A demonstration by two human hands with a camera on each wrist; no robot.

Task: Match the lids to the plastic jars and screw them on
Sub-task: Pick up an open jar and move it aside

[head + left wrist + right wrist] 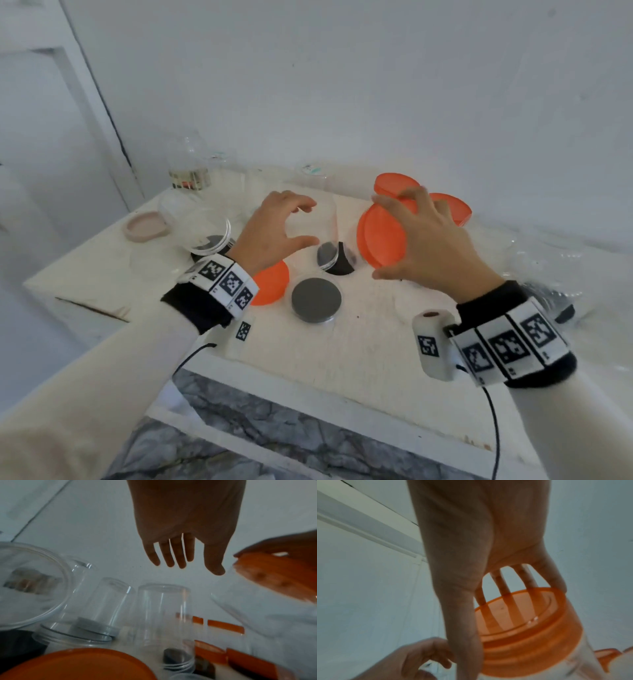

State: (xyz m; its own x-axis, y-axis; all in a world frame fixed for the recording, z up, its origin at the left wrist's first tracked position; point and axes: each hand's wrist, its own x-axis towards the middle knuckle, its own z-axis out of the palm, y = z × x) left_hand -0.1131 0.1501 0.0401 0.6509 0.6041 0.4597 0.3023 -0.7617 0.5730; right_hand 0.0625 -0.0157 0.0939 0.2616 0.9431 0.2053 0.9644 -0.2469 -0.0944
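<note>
The right hand (pixel 428 240) has its grip spread over a large orange lid (pixel 382 236), fingertips and thumb curled round the rim. In the right wrist view that lid sits on the mouth of a clear jar (pixel 583 660), tilted toward the left hand; how far it is threaded on cannot be told.

The left hand (pixel 274 233) hovers just beside that grip, fingers loosely curved and holding nothing. It hangs above a narrow clear jar (pixel 325 236), and no contact shows in the left wrist view.

Behind the right grip lie two more orange lids (pixel 394 185), overlapping. Below the left wrist another orange lid (pixel 272 284) rests flat on the desk (pixel 342 359), and beside it a grey lid (pixel 317 299). Dark lids (pixel 342 263) lie under and around the narrow jar. Farther left of the left hand a wide clear jar (pixel 202 222) lies open, a beige lid (pixel 145 226) beyond it, and more clear jars (pixel 109 601) stand mouth-down near the wall.

By my judgement the task is early: at most one lid is being fitted, none looks plainly finished, and several jars and lids, orange, grey, dark and beige, remain to be paired.
</note>
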